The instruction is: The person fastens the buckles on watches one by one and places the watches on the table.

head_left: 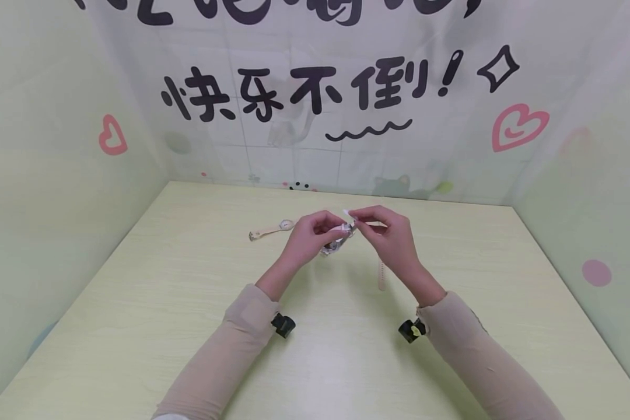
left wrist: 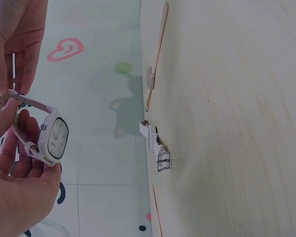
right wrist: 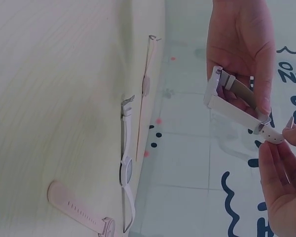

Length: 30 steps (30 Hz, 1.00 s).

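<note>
Held up over the table is a white wristwatch (left wrist: 58, 138), its strap bent into a loop and passing through the metal buckle. My left hand (head_left: 311, 236) grips it, fingers behind the case and thumb on the strap near the buckle. Pinched between thumb and fingers of my right hand (head_left: 394, 236) is the strap's free end (right wrist: 272, 134), where punched holes show in the right wrist view. The watch face is turned toward the left wrist camera. In the head view, my left hand covers part of the watch.
A second white watch (right wrist: 127, 170) lies on the table (head_left: 325, 361) beyond the hands. Left of them lies a watch with a pinkish strap (head_left: 266, 231); another pinkish strap (head_left: 381, 275) shows below my right hand. A printed curtain (head_left: 294, 157) stands along the table's back edge.
</note>
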{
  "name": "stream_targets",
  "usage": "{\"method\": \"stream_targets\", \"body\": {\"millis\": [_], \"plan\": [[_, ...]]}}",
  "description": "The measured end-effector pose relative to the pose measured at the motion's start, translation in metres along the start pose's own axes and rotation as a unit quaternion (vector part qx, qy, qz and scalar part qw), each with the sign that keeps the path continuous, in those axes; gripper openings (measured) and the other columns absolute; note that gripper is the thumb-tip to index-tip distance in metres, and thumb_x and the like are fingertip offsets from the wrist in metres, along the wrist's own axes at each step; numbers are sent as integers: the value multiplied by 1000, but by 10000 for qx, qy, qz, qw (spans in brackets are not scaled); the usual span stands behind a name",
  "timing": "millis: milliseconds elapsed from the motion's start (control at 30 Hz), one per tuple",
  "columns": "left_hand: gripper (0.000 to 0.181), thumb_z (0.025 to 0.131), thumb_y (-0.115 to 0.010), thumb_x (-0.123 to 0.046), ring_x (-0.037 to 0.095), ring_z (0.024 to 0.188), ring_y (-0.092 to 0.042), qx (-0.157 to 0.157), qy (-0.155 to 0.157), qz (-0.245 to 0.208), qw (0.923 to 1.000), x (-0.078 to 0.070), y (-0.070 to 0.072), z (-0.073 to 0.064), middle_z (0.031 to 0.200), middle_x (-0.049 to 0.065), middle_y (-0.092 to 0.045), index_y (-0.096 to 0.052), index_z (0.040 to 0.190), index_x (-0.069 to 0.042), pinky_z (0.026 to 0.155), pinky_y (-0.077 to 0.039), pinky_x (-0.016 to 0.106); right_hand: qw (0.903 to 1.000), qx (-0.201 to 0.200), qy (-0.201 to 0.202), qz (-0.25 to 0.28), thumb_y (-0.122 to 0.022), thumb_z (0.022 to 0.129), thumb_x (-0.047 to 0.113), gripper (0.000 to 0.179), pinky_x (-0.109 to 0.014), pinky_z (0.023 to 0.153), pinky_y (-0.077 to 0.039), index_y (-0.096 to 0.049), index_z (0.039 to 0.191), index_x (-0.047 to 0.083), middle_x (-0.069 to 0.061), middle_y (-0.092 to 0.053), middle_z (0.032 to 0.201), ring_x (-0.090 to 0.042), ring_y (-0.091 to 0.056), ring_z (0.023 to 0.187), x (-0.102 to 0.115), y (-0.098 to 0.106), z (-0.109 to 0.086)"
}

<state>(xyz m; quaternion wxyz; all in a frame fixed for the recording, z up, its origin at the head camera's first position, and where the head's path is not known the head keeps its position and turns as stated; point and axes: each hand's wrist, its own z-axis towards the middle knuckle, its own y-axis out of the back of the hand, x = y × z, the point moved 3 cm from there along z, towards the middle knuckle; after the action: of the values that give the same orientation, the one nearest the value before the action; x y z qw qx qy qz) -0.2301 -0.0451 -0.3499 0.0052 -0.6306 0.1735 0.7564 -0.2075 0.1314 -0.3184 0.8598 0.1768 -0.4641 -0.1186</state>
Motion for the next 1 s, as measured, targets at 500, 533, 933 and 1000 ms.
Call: {"method": "stream_targets", "body": {"millis": [500,533,933,1000], "plan": [[18,91,-74,-15,13,77,-59,-56,-61,57,9999,2,2,2,99,13,-73,-71,105,-4,68,-50,21,10000,72,-13,-9,-66,91,-4,17,-30,81,-61,-74,105,1,-15,-74,104,-27,-72,98,-3,1,2],[18,91,-74,-15,13,77,-59,-55,-58,68,9999,2,2,3,99,13,-73,-71,105,-5,68,-50,21,10000,74,-2,-32,-65,91,-4,17,-29,81,-61,-74,105,1,-15,-74,103,-27,-72,98,-3,1,2],[19,91,-74,-17,17,77,-57,-38,22,154,9999,3,5,4,96,11,-71,-70,106,-6,68,-50,23,9997,148,73,-169,-65,90,-6,16,-31,82,-61,-75,99,1,-13,-75,100,-24,-72,94,-4,1,3],[18,91,-74,-17,18,77,-57,-29,22,159,9999,3,5,4,96,11,-71,-70,106,-6,68,-50,24,9996,169,64,-212,-65,90,-6,16,-32,82,-61,-76,99,2,-13,-74,99,-24,-71,94,-5,1,3]]}}
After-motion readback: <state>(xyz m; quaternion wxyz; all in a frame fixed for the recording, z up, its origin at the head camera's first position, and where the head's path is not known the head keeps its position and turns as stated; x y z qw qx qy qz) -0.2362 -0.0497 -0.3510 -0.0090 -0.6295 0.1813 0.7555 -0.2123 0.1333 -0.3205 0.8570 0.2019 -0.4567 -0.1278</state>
